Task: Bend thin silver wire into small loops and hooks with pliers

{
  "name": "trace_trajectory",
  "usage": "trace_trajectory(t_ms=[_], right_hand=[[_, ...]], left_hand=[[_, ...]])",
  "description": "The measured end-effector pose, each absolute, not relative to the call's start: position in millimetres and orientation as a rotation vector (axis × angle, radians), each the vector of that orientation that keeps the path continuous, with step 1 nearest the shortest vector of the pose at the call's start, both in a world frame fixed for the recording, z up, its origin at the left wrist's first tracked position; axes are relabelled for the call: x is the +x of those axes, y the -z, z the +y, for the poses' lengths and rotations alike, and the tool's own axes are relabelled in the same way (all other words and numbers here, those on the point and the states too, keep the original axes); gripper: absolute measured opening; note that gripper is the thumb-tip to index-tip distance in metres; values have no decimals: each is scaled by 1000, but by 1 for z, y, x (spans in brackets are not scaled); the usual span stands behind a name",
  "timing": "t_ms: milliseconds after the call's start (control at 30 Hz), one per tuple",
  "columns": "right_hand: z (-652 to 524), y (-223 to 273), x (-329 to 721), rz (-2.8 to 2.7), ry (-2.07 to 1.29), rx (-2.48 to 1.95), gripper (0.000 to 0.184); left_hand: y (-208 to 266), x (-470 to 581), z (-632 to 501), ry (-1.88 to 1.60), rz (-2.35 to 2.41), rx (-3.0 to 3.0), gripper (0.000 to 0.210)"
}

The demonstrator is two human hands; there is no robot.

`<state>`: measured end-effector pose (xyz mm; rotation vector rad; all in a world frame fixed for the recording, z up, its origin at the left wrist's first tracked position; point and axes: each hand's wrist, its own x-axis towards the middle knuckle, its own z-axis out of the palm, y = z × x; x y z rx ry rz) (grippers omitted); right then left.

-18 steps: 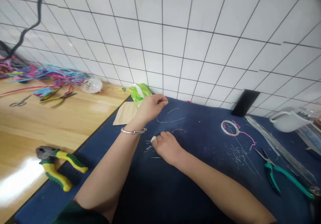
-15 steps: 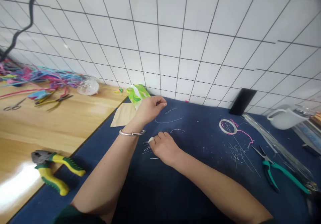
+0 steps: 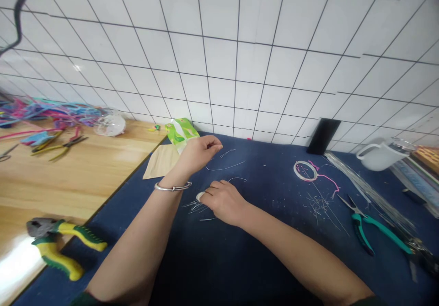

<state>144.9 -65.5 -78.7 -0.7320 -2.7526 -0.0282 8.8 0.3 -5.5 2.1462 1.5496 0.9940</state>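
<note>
My left hand (image 3: 200, 154) is raised a little over the dark blue mat (image 3: 274, 242), its fingers pinched together. Whatever sits in the pinch is too small to make out. A thin curved wire (image 3: 226, 167) runs near that hand; I cannot tell whether the two are joined. Lower and to the right, my right hand (image 3: 224, 203) is closed, palm down, close to the mat. A small white piece (image 3: 200, 196) shows at its fingertips, of a kind I cannot tell. Several short, thin wires (image 3: 194, 206) lie beside those fingers.
Yellow-green pliers (image 3: 65, 242) lie at the left edge of the mat. To the right are teal-handled pliers (image 3: 370, 226), wire scraps (image 3: 318, 207), a ring-shaped dish (image 3: 305, 171) with pink bits, and a white mug (image 3: 382, 154). Behind my left hand sits a green packet (image 3: 180, 132).
The whole view has shifted slightly, so the things appear further left. My right hand has moved a little along the mat toward the short wires. My left hand keeps its pinch.
</note>
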Motion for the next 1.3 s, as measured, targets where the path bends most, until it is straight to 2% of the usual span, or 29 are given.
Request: trace_trajectory(t_ms=[267,500,700,1033,1300], right_hand=[[-52,65,191,-2519,-308,-1004,10],[-41,48,235,-2381,-325,-1188,9],[-41,57,224,-2359,-460,-1166,10],[-52,77,178,-2388,-734,-1064,24],[-42,52,211,-2253,-756,-1191,15]], left_hand=[[8,9,0,-794,1421,2209,21],[7,23,-6,-347,1054,2308,29],[11,22,-6,-124,988,2299,19],[-6,-12,-2,-204,1529,2394,23],[-6,6,-10,-187,1196,2389,23]])
